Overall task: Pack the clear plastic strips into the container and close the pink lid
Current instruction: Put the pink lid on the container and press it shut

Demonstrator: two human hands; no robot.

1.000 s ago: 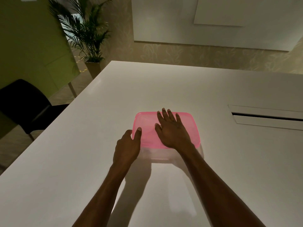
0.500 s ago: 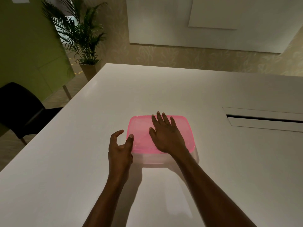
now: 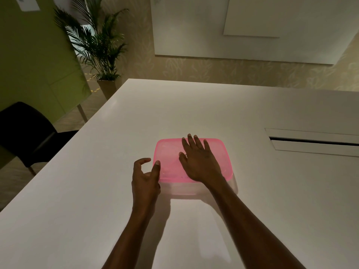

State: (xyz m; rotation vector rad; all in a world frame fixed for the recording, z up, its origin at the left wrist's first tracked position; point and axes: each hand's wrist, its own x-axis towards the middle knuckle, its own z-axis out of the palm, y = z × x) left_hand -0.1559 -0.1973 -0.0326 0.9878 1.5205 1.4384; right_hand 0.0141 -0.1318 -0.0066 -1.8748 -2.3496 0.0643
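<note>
Pink lid [image 3: 169,150] covers the clear container [image 3: 184,188] mid-tabletop [image 3: 97,191], at 12 o'clock from the arms; sealing it well probably means pressing evenly round every corner; right hand [image 3: 200,162] lies flat, fingers [image 3: 189,141] spread on the lid; left hand [image 3: 144,177], at the lid's 8 o'clock corner, is loosely curled, thumb touching the edge, gripping nothing.

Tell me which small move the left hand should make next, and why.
Probably press the left hand down on the left edge of the pink lid. The lid already lies on the clear container and the right hand lies flat on it, but the left hand only touches that edge with its thumb, fingers loosely curled. Whether the edge is sealed cannot be seen.
</note>
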